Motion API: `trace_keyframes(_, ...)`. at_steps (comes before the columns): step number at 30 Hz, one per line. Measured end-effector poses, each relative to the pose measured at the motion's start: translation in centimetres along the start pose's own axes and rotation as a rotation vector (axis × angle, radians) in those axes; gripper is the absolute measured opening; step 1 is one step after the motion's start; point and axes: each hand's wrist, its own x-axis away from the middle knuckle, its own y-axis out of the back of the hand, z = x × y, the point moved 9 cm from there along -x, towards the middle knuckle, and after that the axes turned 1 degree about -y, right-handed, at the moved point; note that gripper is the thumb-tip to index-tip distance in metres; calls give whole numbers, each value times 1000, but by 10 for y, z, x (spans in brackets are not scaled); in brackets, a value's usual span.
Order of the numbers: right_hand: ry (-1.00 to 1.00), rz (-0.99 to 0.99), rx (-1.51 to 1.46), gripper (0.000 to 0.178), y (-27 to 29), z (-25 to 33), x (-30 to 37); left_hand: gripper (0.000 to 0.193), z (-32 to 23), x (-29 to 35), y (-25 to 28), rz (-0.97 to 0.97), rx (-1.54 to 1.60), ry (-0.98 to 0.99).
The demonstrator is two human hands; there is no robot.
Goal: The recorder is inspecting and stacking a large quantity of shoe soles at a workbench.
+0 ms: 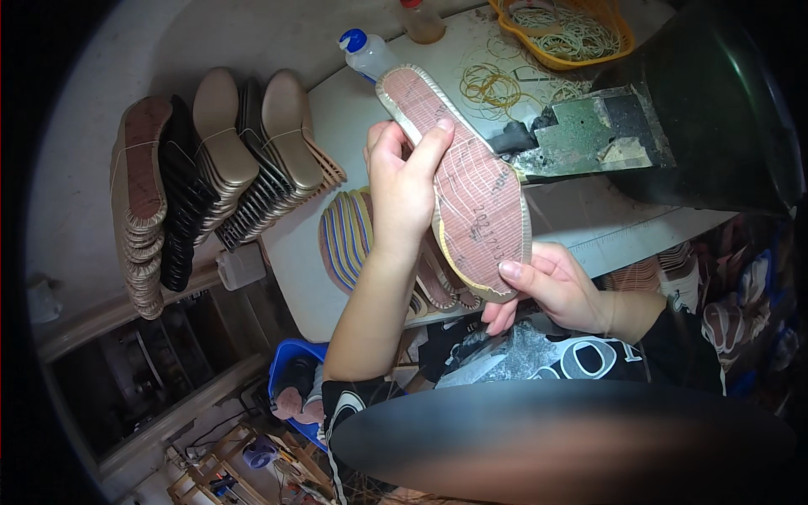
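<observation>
The left hand [402,181] grips a pink insole [481,206] near its narrower end, thumb on the upper face, while the right hand [560,290] supports the opposite rounded end, thumb at the edge. The white surface [332,105] carries a blue-capped bottle [369,59], loose rubber bands [486,88] and a yellow basket [562,61]. Banded insole stacks [220,156] stand at left.

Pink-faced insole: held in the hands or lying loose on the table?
Held: the left hand grips the insole, thumb on its pink face, and the right hand pinches its lower end.
</observation>
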Motion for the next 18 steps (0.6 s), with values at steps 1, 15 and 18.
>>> trace_keyframes(1, 0, -6, -2, 32, -1, 2, -4, 33, 5, -3, -1, 7, 67, 49)
trace_keyframes(15, -30, -89, 316, 24, -11, 5, -19, 29, 16, 5, 21, 59, 524, 53)
trace_keyframes(18, 131, -2, 593, 20, -21, -1, -11, 29, 7, 43, 41, 57, 646, -49)
